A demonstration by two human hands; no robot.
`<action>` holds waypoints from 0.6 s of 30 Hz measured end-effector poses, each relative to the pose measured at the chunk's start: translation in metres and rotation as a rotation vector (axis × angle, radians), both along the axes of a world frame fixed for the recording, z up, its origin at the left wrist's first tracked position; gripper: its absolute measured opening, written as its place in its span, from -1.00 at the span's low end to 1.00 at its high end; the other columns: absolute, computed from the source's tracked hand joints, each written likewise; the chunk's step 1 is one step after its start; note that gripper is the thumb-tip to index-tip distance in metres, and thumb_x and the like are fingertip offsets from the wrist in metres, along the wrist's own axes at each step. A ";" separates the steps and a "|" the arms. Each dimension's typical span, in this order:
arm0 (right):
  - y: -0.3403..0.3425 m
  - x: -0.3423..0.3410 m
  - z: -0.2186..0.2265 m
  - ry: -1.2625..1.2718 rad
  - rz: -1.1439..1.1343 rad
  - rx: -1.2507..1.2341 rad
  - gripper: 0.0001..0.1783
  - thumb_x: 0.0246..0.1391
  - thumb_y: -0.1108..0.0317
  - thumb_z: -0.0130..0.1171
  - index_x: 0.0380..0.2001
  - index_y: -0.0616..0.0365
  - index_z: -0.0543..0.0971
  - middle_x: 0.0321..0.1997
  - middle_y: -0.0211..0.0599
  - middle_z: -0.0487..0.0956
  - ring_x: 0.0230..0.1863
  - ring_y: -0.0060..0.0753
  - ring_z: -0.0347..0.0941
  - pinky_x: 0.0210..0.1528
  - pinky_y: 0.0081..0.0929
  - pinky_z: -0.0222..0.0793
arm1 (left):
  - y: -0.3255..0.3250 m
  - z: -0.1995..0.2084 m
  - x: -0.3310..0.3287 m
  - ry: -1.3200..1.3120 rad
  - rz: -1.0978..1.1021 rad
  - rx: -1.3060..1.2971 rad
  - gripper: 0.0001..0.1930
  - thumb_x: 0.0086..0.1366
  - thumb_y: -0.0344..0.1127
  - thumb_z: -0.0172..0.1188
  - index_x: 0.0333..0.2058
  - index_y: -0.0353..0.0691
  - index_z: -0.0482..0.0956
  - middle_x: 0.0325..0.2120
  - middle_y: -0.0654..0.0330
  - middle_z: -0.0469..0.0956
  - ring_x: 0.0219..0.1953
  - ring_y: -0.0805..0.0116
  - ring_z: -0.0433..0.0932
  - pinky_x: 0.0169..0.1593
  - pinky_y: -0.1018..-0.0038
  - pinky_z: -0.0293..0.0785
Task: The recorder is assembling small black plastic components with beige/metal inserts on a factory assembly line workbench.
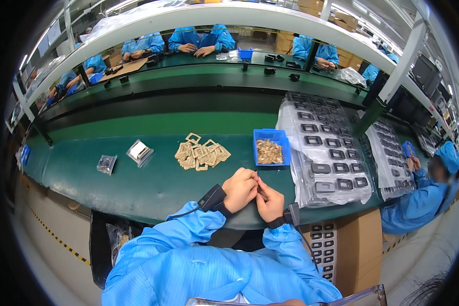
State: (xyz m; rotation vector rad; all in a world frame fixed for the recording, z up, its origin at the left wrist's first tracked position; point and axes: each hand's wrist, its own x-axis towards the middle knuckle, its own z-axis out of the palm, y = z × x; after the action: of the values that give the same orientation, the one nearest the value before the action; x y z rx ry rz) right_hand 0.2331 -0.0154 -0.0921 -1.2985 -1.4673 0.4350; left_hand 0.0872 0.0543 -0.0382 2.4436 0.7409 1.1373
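Note:
My left hand (239,189) and my right hand (270,202) meet over the near edge of the green table. Both are closed, with fingertips pinched together around something small that the fingers mostly hide. Just beyond them stands a blue bin (285,149) holding many small tan pieces (268,152). To the left of the bin lies a loose pile of beige rectangular frames (201,154). On the right, trays (304,153) in clear plastic carry rows of black rectangular frames (340,167).
Two small clear bags, one with dark parts (106,164) and one with pale pieces (139,152), lie on the left. An open cardboard box (359,245) stands below the table at right. A co-worker (418,196) sits further right; others work across the bench.

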 end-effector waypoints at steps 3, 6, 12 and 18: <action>0.007 0.006 -0.011 0.523 0.088 0.022 -0.46 0.14 0.77 0.02 0.22 0.37 0.39 0.13 -0.11 0.55 0.07 -0.35 0.55 0.08 -0.50 0.47 | 0.013 0.006 0.018 0.004 -0.027 0.019 -0.91 0.02 -0.45 0.30 -0.48 -0.24 0.55 -0.24 0.15 0.53 -0.14 0.10 0.51 -0.12 0.31 0.48; 0.014 0.015 -0.011 0.706 0.013 0.032 -0.51 0.16 0.78 0.00 0.17 0.37 0.41 0.06 -0.10 0.57 -0.05 -0.40 0.58 0.06 -0.56 0.48 | 0.047 0.009 0.030 -0.128 0.159 -0.011 -0.93 0.07 -0.44 0.28 -0.46 -0.27 0.57 -0.24 0.08 0.52 -0.12 0.03 0.50 -0.05 0.26 0.45; 0.014 0.016 -0.007 0.752 -0.166 -0.091 -0.73 0.21 0.62 0.14 -0.02 0.35 0.48 -0.09 -0.14 0.61 -0.15 -0.48 0.59 -0.15 -0.58 0.59 | 0.074 0.011 0.049 0.028 0.249 -0.073 -0.93 0.12 -0.42 0.27 -0.39 -0.22 0.65 -0.29 0.15 0.55 -0.10 0.07 0.50 -0.03 0.27 0.44; 0.012 0.014 0.002 0.822 -0.148 -0.072 -0.76 0.22 0.54 0.19 -0.05 0.33 0.49 -0.21 -0.19 0.63 -0.28 -0.52 0.59 -0.28 -0.59 0.59 | 0.056 -0.007 0.040 -0.172 0.144 -0.140 -0.83 0.20 -0.44 0.26 -0.21 -0.22 0.69 -0.27 0.14 0.62 -0.16 0.17 0.58 -0.13 0.37 0.49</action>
State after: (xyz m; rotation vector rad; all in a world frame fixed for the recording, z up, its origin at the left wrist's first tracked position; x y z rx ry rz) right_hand 0.2466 -0.0036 -0.0906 -1.0752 -0.6673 0.8088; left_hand 0.1277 0.1103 -0.0452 2.1756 0.9215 1.2836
